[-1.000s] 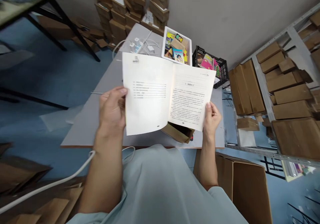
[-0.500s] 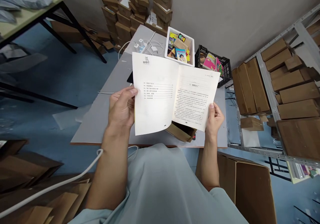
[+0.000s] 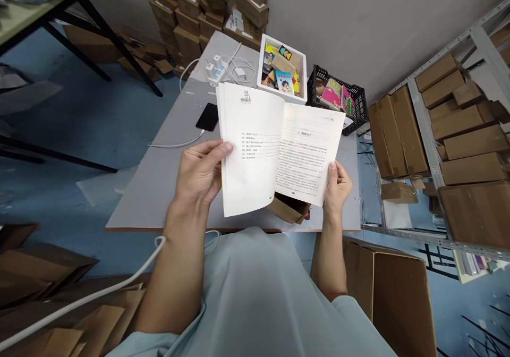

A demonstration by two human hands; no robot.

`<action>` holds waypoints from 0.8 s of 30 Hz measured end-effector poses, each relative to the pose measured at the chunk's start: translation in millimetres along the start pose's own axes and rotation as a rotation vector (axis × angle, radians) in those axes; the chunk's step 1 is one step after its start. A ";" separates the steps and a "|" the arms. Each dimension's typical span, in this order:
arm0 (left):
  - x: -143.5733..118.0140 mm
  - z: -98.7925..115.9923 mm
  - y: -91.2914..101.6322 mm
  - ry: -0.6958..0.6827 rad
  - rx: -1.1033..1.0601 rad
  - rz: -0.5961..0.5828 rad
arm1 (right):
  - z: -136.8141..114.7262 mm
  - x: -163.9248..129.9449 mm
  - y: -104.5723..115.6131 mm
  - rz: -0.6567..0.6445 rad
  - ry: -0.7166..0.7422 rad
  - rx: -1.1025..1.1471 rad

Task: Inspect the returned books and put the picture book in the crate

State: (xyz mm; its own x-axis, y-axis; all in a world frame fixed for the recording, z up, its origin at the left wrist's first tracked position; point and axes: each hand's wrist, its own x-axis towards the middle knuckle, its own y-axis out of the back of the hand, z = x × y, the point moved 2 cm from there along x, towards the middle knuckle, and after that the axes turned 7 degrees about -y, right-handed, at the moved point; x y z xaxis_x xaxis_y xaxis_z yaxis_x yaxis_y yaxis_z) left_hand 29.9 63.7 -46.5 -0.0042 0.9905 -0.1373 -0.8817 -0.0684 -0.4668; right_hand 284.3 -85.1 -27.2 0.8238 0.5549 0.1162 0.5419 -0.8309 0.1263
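Left hand (image 3: 201,173) fingers curled on the outer edge of the open book (image 3: 279,150), thumb on the page; right hand (image 3: 337,187) pinching the opposite edge. Book held above the grey table (image 3: 159,187), over a cardboard box (image 3: 289,211). Beyond the book, a phone (image 3: 207,116), white bin (image 3: 282,70) and black crate (image 3: 337,99).

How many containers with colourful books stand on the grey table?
2. A white bin stands at the table's far edge behind the open book, and a black crate sits right beside it. Books deeper inside them may be hidden.
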 end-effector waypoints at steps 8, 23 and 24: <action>-20.8 -15.9 -46.3 0.007 0.006 -0.039 | 34.9 4.4 -38.4 -0.126 -0.217 0.238; -7.8 14.8 -40.2 -0.154 -0.058 0.099 | 68.6 25.9 -25.2 -0.140 -0.363 0.373; -7.8 14.8 -39.6 -0.157 -0.051 0.098 | 68.4 27.1 -24.4 -0.129 -0.350 0.365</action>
State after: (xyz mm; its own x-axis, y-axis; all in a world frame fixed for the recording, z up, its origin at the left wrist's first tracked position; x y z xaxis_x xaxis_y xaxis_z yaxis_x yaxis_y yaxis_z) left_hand 57.9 60.4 -14.0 -0.1656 0.9850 -0.0480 -0.8486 -0.1671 -0.5019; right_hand 304.7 -52.6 -94.6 0.7191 0.6585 -0.2221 0.6138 -0.7517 -0.2412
